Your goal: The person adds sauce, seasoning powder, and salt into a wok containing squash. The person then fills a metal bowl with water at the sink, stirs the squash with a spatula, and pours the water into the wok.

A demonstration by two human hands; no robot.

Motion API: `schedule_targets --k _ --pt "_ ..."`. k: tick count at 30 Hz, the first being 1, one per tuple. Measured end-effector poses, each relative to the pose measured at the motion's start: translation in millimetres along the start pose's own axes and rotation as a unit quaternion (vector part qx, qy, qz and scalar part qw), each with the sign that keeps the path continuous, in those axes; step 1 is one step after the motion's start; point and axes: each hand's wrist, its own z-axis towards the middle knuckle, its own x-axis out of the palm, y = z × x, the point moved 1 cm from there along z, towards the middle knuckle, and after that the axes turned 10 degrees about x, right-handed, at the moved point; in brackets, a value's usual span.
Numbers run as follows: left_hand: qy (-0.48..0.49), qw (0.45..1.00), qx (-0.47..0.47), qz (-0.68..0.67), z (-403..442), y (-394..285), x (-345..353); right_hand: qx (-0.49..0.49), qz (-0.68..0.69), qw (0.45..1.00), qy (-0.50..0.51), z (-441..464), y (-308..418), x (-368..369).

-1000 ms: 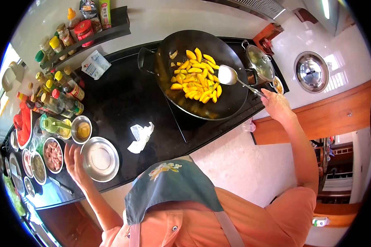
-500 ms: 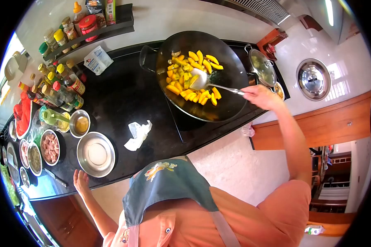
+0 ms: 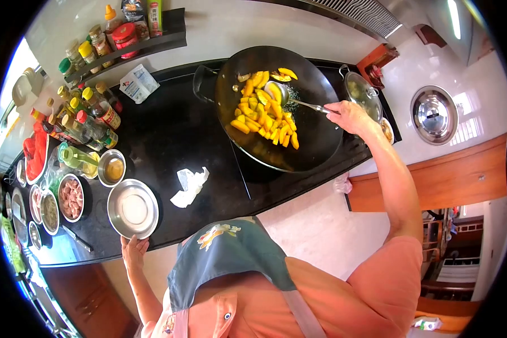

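Note:
A metal spatula [image 3: 305, 105] has its handle in my right hand [image 3: 352, 117], which is closed round it. The spatula's blade rests among yellow pumpkin pieces [image 3: 258, 115] in a large black wok [image 3: 315, 143]. Several pieces lie on and against the blade. My left hand [image 3: 134, 252] is at the counter's front edge, just below a wide metal bowl [image 3: 133, 208]. Its fingers are apart and the fingertips reach the bowl's near rim; whether they press on it I cannot tell. The bowl seems to hold nothing but a pale reflection.
A crumpled white tissue [image 3: 189, 187] lies between bowl and wok. Left of it are a bowl of raw meat [image 3: 71, 197], a small bowl [image 3: 112, 168], a knife [image 3: 78, 239] and several bottles [image 3: 96, 121]. A lidded pot [image 3: 361, 94] stands right of the wok.
My right hand has moved the spatula slightly up and its blade has turned; pumpkin pieces have shifted into a tighter heap. My left hand has moved right, to the bowl's near rim.

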Motion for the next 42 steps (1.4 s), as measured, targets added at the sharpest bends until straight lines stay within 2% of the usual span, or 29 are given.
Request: schedule_targets --k 3,5,6,7,10,13,15,16,17,20,23,24,26,30,35,38,40,42 --pt "-0.004 1.0 0.006 -0.03 5 9 1 -0.106 -0.074 0.992 -0.008 -8 -18 -15" --pt "-0.005 0.999 0.014 -0.046 4 13 4 -0.064 -0.086 0.993 0.051 -26 -35 -47" --pt "-0.002 0.998 0.026 -0.057 3 17 4 -0.091 -0.101 0.99 0.041 -30 -55 -56" --pt "0.0 0.997 0.039 -0.068 2 22 4 0.035 -0.056 0.991 0.12 -37 -65 -70" --pt "0.011 0.995 0.067 -0.071 6 33 3 0.19 -0.096 0.957 0.197 -60 -66 -97" --pt "-0.001 0.996 0.08 -0.045 1 29 8 0.189 -0.049 0.943 0.268 -58 -61 -79" --pt "-0.004 0.996 0.081 -0.049 0 28 9 0.15 -0.039 0.943 0.295 -49 -40 -50" --pt "-0.004 0.995 0.081 -0.051 0 27 9 0.092 -0.004 0.94 0.329 -30 -47 -26" --pt "-0.009 0.996 0.076 -0.045 2 28 10 0.07 0.063 0.953 0.287 -27 -37 -8" --pt "0.0 0.996 0.077 -0.043 5 30 8 0.059 0.249 0.941 0.221 -5 -13 42" --pt "0.002 0.996 0.071 -0.045 6 28 6 0.096 0.283 0.942 0.151 -4 -6 28" --pt "0.002 0.997 0.067 -0.045 5 28 6 0.1 0.27 0.947 0.143 -4 -17 16" --pt "-0.002 0.997 0.069 -0.044 4 27 7 -0.008 0.192 0.981 0.041 4 -58 1" --pt "-0.001 0.996 0.076 -0.05 6 31 7 0.102 0.008 0.991 0.089 -41 -63 -71" --pt "0.009 0.994 0.083 -0.066 6 32 5 0.169 -0.054 0.966 0.186 -28 -61 -50" --pt "0.003 0.994 0.084 -0.071 3 30 6 0.113 0.039 0.986 0.12 -8 -34 -10" --pt "0.003 0.994 0.084 -0.069 3 29 8 -0.006 0.026 0.998 0.063 9 -20 15" --pt "0.009 0.994 0.085 -0.065 5 31 6 -0.035 0.031 0.999 0.02 -6 7 11"
